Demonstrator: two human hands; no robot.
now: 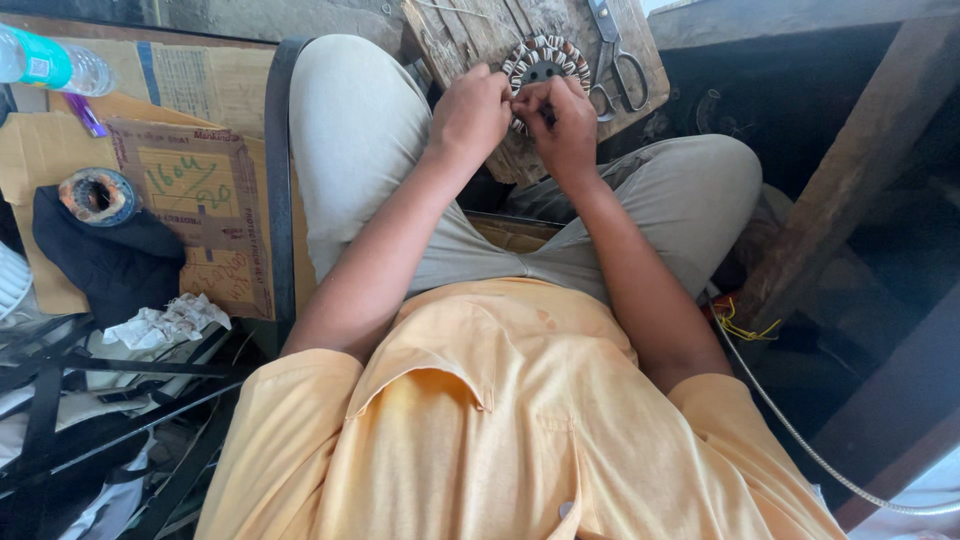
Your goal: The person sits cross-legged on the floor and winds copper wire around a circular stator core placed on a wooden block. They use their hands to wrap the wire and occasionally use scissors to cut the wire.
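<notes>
Fingertips of both hands are pinching together at the near edge of a round wound stator (pixel 546 58), which is lying on a worn wooden board (pixel 470 35) between the person's knees. The left hand (pixel 470 112) and right hand (pixel 562 118) are curling narrow, knuckles nearly touching; what they are gripping is too small to tell. Scissors (pixel 615 55) are resting just beside the stator. Well apart on cardboard (pixel 195 190), a second coil ring (pixel 97 195) is sitting on dark cloth (pixel 115 262).

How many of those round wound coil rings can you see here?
2: one coil ring on the wooden board at the left hand and right hand; another on dark cloth. More may be hidden.
</notes>
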